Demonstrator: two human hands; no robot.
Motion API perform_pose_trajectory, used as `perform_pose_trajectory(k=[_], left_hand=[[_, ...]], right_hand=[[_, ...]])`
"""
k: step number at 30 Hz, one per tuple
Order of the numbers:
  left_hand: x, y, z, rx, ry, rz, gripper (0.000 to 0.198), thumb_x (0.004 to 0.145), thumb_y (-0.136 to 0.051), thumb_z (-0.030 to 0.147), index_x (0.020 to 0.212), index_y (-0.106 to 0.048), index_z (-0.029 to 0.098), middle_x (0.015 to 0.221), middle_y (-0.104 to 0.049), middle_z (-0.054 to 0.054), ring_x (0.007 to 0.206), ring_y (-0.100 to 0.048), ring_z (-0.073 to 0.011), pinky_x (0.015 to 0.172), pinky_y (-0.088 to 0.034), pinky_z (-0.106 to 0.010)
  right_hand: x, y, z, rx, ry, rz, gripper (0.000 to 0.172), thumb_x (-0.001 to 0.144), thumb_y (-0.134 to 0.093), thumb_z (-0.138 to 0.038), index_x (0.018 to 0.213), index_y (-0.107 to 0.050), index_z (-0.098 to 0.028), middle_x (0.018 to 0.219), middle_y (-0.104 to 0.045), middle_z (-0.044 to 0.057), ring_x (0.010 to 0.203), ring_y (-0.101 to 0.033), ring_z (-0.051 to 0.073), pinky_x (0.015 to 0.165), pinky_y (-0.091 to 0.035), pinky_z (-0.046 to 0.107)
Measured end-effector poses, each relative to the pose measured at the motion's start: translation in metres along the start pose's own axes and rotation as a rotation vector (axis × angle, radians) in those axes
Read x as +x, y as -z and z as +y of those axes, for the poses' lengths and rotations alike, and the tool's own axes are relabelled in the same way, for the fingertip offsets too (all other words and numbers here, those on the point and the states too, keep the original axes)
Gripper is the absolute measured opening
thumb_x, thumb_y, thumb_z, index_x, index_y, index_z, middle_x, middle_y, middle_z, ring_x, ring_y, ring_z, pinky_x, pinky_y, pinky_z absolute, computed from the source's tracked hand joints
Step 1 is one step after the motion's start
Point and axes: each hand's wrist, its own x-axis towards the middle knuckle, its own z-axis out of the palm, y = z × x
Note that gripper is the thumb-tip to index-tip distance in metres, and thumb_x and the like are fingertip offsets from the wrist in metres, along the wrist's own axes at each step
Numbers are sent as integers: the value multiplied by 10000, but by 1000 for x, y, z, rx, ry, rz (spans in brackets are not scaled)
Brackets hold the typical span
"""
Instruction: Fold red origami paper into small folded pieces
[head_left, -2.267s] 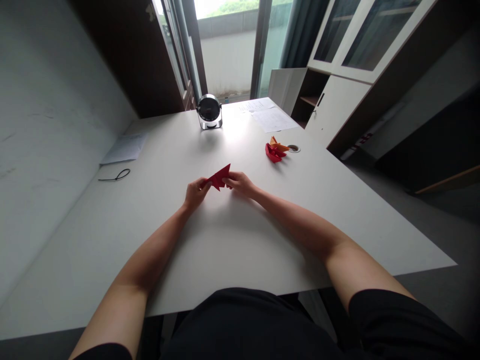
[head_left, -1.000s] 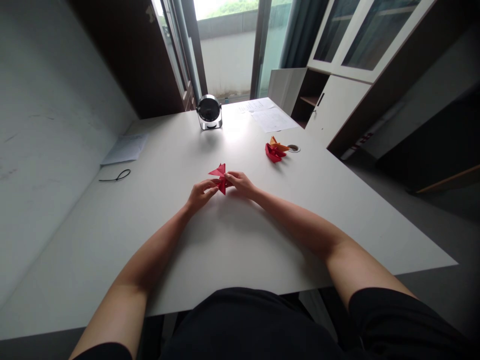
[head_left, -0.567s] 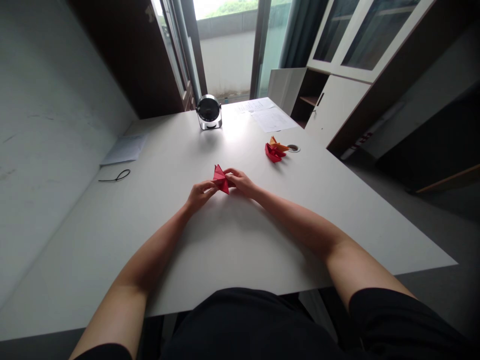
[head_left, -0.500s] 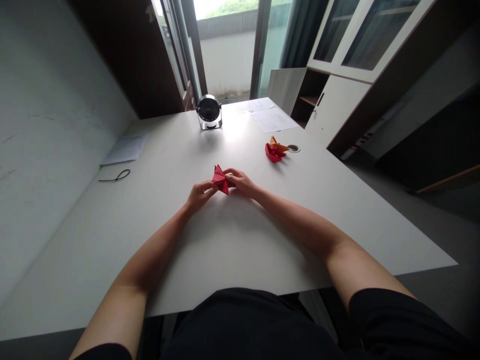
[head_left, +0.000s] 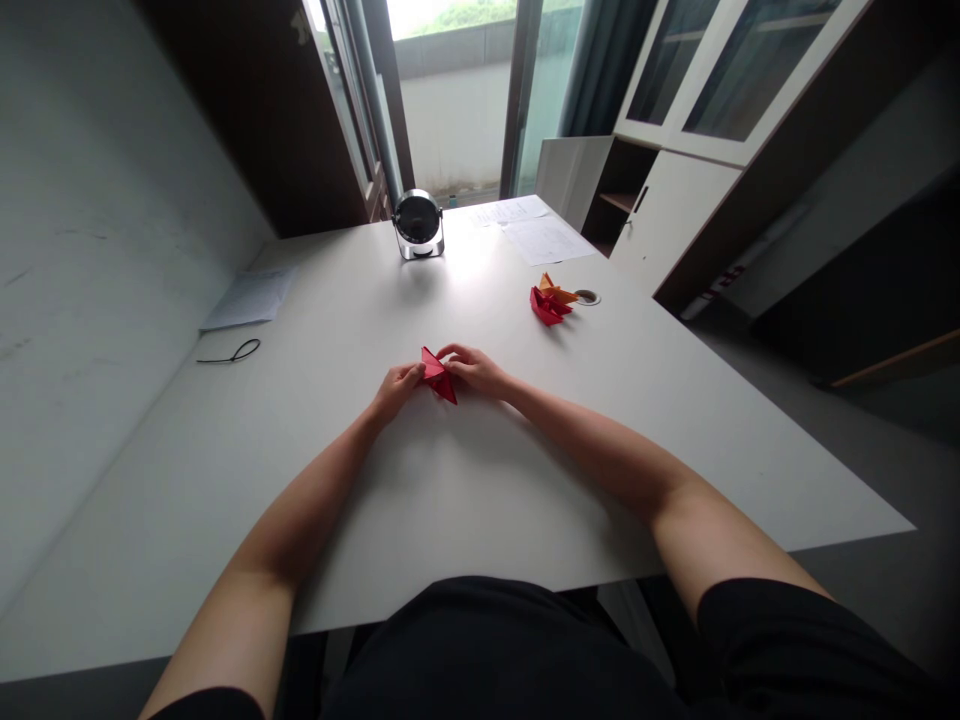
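A folded red paper origami piece [head_left: 436, 374] with pointed corners is held between my two hands, just over the middle of the table. My left hand [head_left: 397, 389] pinches its left side, thumb on top. From the other side, the fingers of my right hand [head_left: 477, 371] are closed on its right edge, partly hidden by the paper. To the right and farther back lie a red origami piece [head_left: 550, 307] and an orange origami piece [head_left: 556, 289], touching each other.
On the white table [head_left: 480, 500], a round black device on a silver stand [head_left: 418, 224] stands at the back. Printed sheets [head_left: 547, 240] lie behind the origami, near a cable hole [head_left: 589, 297]. At left are a paper stack [head_left: 251, 298] and a black cable tie [head_left: 238, 353].
The red origami piece has tilted and turned between my hands, its top point now lower. Both hands have shifted slightly with it.
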Motion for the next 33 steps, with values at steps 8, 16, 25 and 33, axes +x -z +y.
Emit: perform_pose_trajectory(k=[8, 16, 25, 33], left_hand=[[0, -3, 4, -17, -42, -12, 298, 815, -691, 380, 996, -744, 149, 974, -760, -79, 894, -691, -210, 860, -540, -340], [-1, -3, 0, -41, -80, -56, 280, 838, -680, 386, 998, -734, 163, 987, -754, -78, 928, -690, -226, 876, -534, -351], [-1, -3, -2, 27, -85, -8, 297, 855, -651, 431, 940, -717, 155, 892, -738, -62, 823, -664, -195, 763, -511, -299], [-3, -9, 7, 381, -172, 194, 172, 850, -640, 358, 841, -626, 187, 790, -651, -8, 720, -586, -142, 699, -471, -264]], right_hand=[[-1, -1, 0, -79, 17, 38, 219, 845, -579, -272, 1039, -663, -212, 666, -706, -21, 581, -608, 131, 570, -486, 232], [-2, 1, 4, -426, 102, 97, 305, 822, -570, -236, 1117, -651, -244, 684, -679, -61, 596, -545, 91, 591, -391, 200], [-1, 1, 6, -444, 140, 173, 198, 824, -569, -294, 961, -688, -213, 671, -620, -48, 609, -488, 91, 605, -367, 209], [-8, -10, -5, -502, 237, 137, 181, 831, -571, -304, 941, -664, -195, 643, -582, -50, 583, -450, 77, 584, -337, 195]])
